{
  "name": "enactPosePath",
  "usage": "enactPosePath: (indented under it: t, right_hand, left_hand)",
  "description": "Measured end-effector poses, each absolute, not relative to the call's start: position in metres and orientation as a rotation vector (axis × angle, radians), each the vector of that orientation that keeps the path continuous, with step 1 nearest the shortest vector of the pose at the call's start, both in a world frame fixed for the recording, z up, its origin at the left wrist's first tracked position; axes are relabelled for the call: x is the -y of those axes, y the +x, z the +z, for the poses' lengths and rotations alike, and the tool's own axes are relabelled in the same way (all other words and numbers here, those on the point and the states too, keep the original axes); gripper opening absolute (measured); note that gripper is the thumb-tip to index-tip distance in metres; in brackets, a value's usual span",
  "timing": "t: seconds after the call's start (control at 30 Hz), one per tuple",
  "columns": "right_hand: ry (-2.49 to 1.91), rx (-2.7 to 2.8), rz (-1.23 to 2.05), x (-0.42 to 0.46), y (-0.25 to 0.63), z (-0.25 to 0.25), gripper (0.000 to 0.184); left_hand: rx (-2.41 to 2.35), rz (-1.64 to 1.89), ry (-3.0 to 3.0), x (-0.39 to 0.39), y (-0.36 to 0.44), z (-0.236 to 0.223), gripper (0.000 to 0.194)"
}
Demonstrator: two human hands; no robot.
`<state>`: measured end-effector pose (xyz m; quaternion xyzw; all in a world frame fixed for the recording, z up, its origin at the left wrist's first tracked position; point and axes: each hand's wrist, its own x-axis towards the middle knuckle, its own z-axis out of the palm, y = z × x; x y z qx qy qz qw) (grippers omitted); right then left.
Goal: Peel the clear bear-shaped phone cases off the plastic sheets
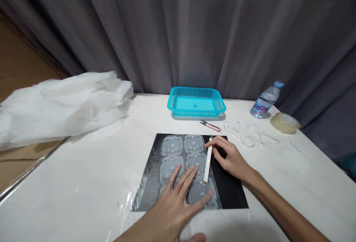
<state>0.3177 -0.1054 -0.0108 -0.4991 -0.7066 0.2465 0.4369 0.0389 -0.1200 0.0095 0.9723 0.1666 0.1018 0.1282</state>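
A black mat [230, 190] lies on the white table, partly covered by a clear plastic sheet [172, 145] with several rounded-square outlines in it. My left hand [180, 197] presses flat on the sheet's lower part with its fingers spread, hiding some of the outlines. My right hand [229, 156] rests at the sheet's right edge, thumb and fingers pinching a slim white utility knife [208, 164]. A small metal blade tip shows at the knife's far end, pointing away from me.
Behind the mat are thread snips [210, 125] and a turquoise basket [197, 114]. To the right are plastic scraps [249, 132], a water bottle [265, 102] and a tape roll [285, 122]. Crumpled white sheeting [66, 104] covers the left side. A grey curtain [194, 30] hangs behind.
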Motion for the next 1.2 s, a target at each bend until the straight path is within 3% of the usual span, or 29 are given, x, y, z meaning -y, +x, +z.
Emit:
enactPosePath:
  t: [0.13,0.23,0.4,0.53,0.63,0.77,0.97,1.07,1.2]
  right_hand:
    - [-1.267,1.798,0.449,0.096,0.329,-0.022,0.016]
    - [-1.339,1.746,0.346,0.086,0.339,-0.03,0.002]
    - [-1.443,1.696,0.201,0.072,0.344,-0.034,0.013]
    - [-1.442,1.756,0.184,0.066,0.341,-0.036,0.014]
    - [-1.469,1.744,0.171,0.068,0.339,-0.034,0.022]
    - [-1.484,1.748,0.225,0.082,0.335,-0.022,0.039]
    - [-1.35,1.667,0.713,0.098,0.323,-0.004,0.077]
    - [-1.296,1.633,0.803,0.098,0.319,-0.003,0.064]
    - [-1.268,1.662,0.828,0.097,0.313,-0.002,0.024]
  left_hand:
    - [-0.447,0.243,2.885,0.125,0.034,0.021,0.084]
    - [-0.469,0.201,2.852,0.121,0.03,0.028,0.079]
    - [-0.802,0.299,2.647,0.085,0.04,0.021,0.052]
    - [-1.018,0.497,2.626,0.047,0.06,0.007,0.052]
    - [-1.027,0.42,2.658,0.037,0.07,-0.003,0.072]
    - [-1.015,0.345,2.673,0.038,0.074,-0.012,0.078]
    - [-0.926,0.317,2.695,0.025,0.073,-0.011,0.083]
    - [-0.83,0.326,2.745,0.019,0.071,-0.011,0.085]
    - [-0.769,0.333,2.792,0.015,0.072,-0.01,0.083]
